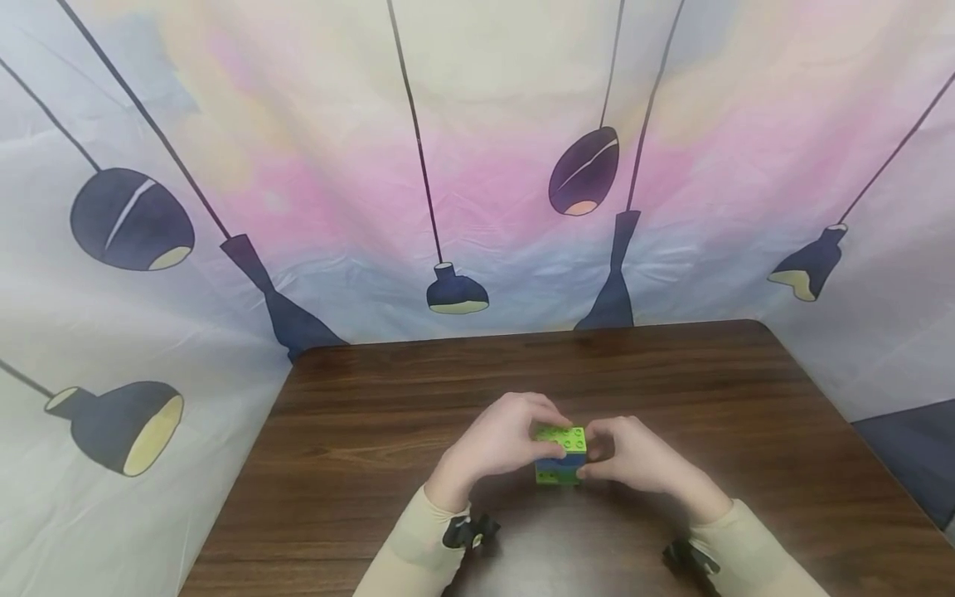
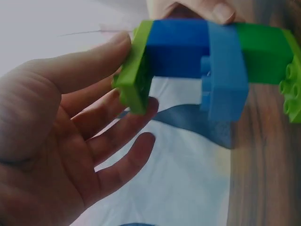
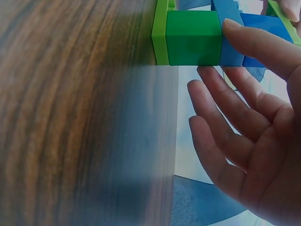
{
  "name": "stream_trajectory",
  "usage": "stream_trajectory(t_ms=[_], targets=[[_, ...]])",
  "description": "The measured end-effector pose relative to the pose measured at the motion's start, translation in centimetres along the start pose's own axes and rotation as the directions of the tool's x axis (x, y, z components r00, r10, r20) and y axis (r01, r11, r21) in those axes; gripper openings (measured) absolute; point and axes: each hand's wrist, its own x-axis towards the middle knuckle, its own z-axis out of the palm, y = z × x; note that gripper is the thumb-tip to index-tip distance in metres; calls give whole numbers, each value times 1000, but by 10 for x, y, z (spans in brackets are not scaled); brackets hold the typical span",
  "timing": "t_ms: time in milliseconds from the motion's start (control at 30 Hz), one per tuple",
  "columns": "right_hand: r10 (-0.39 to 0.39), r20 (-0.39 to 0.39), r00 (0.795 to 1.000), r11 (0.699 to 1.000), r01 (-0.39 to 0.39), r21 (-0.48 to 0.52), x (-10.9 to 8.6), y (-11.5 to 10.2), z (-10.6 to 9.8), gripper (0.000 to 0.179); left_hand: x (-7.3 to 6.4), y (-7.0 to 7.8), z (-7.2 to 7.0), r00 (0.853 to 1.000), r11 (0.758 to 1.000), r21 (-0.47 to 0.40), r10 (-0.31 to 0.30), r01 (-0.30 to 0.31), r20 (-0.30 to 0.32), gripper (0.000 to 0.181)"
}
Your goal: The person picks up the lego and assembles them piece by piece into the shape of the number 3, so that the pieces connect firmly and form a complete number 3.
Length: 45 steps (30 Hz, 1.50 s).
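A stack of toy building bricks stands on the table: a lime plate at the bottom, then a green brick, a light blue plate, a dark blue brick and an upper lime plate with studs. My left hand pinches the upper lime plate, thumb on its near edge, fingers behind. From the other side my right hand holds the stack, thumb against the light blue plate. Both wrist views show the stack sideways. The light blue and upper lime plates jut out beyond the bricks.
The dark wood tabletop extends around the stack. A cloth backdrop printed with hanging lamps rises behind the table's far edge. Dark wrist straps sit over both light sleeves.
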Motion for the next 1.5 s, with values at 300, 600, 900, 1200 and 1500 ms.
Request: stream_trajectory(t_ms=[300, 600, 900, 1200, 1500], targets=[[32, 4, 999, 999, -32, -10, -1, -1, 1, 33, -8, -8, -14, 997, 997, -49, -65, 66, 32, 28], [20, 2, 1000, 1000, -20, 2, 1, -3, 0, 33, -11, -9, -25, 995, 996, -42, -75, 77, 62, 24], [28, 10, 1000, 1000, -28, 10, 0, -2, 3, 33, -12, -12, -24, 995, 997, 0, -80, 80, 67, 24], [33, 1, 999, 999, -33, 4, 1, -3, 4, 33, -13, -11, -25, 993, 995, -10, -99, 100, 58, 25], [24, 3, 1000, 1000, -24, 12, 0, -2, 2, 33, -12, -10, -25, 995, 996, -12, -87, 87, 56, 24]])
